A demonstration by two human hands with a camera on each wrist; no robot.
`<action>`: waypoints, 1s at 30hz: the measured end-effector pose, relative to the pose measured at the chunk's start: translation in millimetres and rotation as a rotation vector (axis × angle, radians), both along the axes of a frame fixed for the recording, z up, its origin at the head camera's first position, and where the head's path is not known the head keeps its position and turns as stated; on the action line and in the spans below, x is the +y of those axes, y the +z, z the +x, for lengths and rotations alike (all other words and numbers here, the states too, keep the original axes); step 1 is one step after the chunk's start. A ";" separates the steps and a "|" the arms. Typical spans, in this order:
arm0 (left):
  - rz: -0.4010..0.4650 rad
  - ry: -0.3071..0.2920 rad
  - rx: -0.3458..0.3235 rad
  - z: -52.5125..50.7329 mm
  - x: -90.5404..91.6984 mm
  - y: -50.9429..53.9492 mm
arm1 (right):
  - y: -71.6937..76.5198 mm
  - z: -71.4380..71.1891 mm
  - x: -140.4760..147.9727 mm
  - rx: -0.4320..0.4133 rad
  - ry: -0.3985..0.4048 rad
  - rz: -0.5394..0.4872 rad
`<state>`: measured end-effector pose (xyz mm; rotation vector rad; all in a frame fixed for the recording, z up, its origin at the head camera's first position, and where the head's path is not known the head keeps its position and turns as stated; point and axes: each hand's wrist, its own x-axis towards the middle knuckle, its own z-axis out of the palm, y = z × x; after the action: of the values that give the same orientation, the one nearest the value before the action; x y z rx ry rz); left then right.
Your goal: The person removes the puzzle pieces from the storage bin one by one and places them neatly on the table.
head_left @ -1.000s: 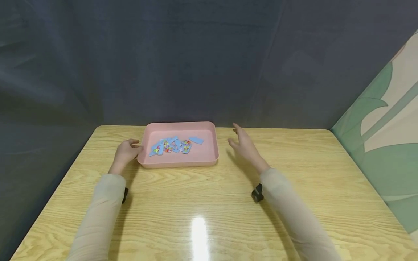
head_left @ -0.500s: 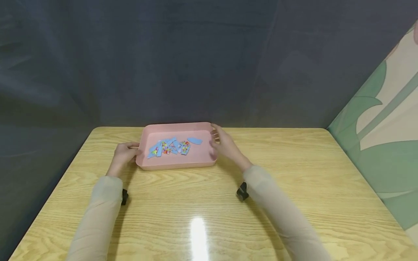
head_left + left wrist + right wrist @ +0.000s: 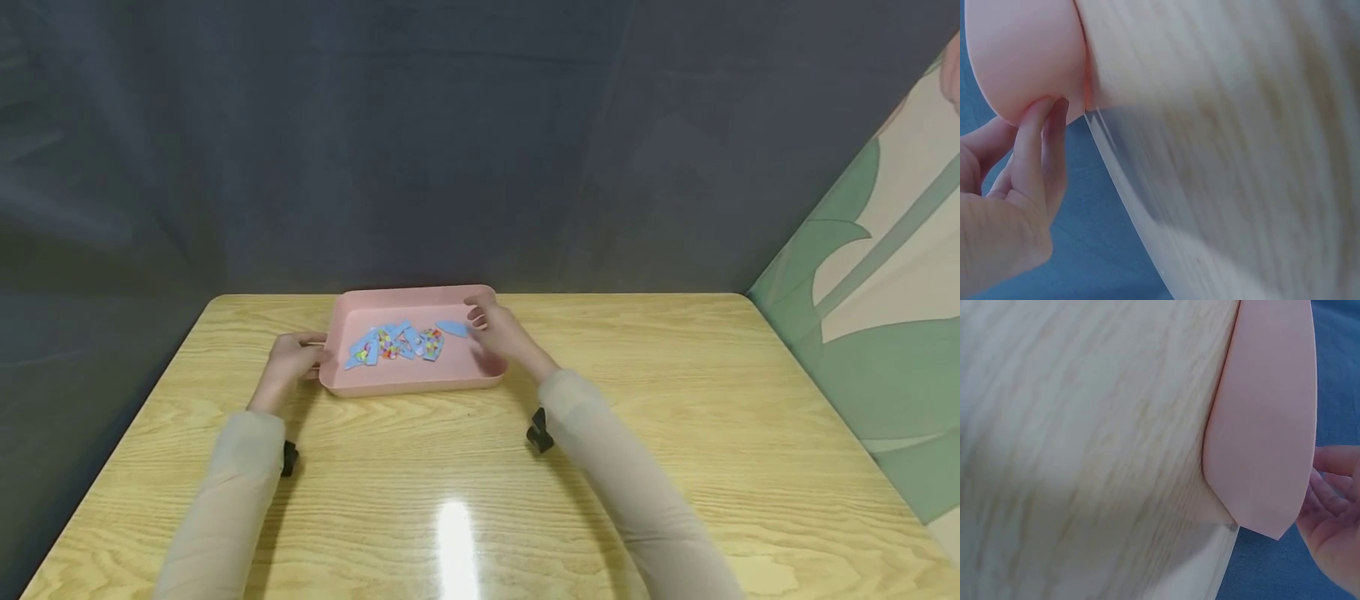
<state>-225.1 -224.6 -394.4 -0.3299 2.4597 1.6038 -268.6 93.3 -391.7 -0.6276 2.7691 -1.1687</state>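
Observation:
In the head view a shallow pink tray stands near the table's far edge. Inside it lie several flat light-blue pieces, some with multicoloured bits, and a single plain blue piece towards the right. My left hand holds the tray's left side; in the left wrist view its fingertips press the outer wall, with the thumb behind the rim. My right hand reaches over the tray's right rim, fingers loosely bent beside the plain blue piece. Whether they touch it cannot be told.
The tray rests on a light wood-grain table. A dark curtain hangs right behind the far edge. At the right is a cloth with green leaf shapes. A small black camera sits at the right wrist.
My right hand has moved left from beside the tray to over its right end. My left hand has taken hold of the left side, and the tray has shifted slightly right.

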 end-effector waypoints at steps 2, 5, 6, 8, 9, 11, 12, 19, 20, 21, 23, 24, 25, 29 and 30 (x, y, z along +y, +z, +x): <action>-0.001 -0.014 -0.005 0.1 1.6 0.1 | -0.4 -2.2 -0.4 -0.021 -0.006 0.028; 0.001 -0.019 -0.010 -0.2 5.2 0.3 | -2.2 -6.0 -0.5 -0.064 -0.018 0.072; 0.001 -0.019 -0.012 -0.3 6.7 0.6 | -3.1 -7.2 -0.5 -0.076 -0.017 0.088; -0.019 -0.031 -0.020 0.1 9.6 1.9 | -5.6 -9.2 -0.5 -0.097 -0.015 0.108; -0.026 -0.036 -0.026 0.2 11.4 2.5 | -7.0 -9.8 -0.5 -0.104 -0.012 0.113; -0.054 -0.053 -0.036 0.3 14.5 3.6 | -9.8 -10.4 -0.3 -0.109 -0.006 0.118; -0.065 -0.064 -0.039 0.5 15.9 4.1 | -11.0 -10.2 -0.1 -0.102 -0.002 0.124; -0.058 -0.114 -0.048 3.1 23.5 4.3 | -18.5 -7.5 1.5 -0.028 -0.022 0.278; -0.056 -0.116 -0.049 3.8 24.2 3.8 | -19.3 -7.1 1.7 -0.032 -0.032 0.295; -0.057 -0.117 -0.047 4.4 24.9 3.3 | -19.8 -6.6 1.8 -0.045 -0.045 0.304; -0.059 -0.124 -0.045 5.5 26.8 2.5 | -21.1 -5.9 1.8 -0.068 -0.068 0.319; -0.061 -0.127 -0.043 5.9 27.6 2.0 | -21.0 -5.4 1.9 -0.078 -0.080 0.316; -0.061 -0.127 -0.044 6.2 28.5 1.6 | -21.0 -5.1 2.0 -0.090 -0.093 0.311; -0.044 -0.127 -0.056 7.6 33.0 1.4 | -19.6 -5.1 5.6 -0.111 -0.117 0.296; -0.043 -0.126 -0.058 8.2 34.2 1.5 | -19.0 -5.3 7.0 -0.107 -0.115 0.292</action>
<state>-216.9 -190.4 -393.0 -0.2201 2.4224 1.4726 -273.9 100.3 -410.7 -0.3691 2.8351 -0.7641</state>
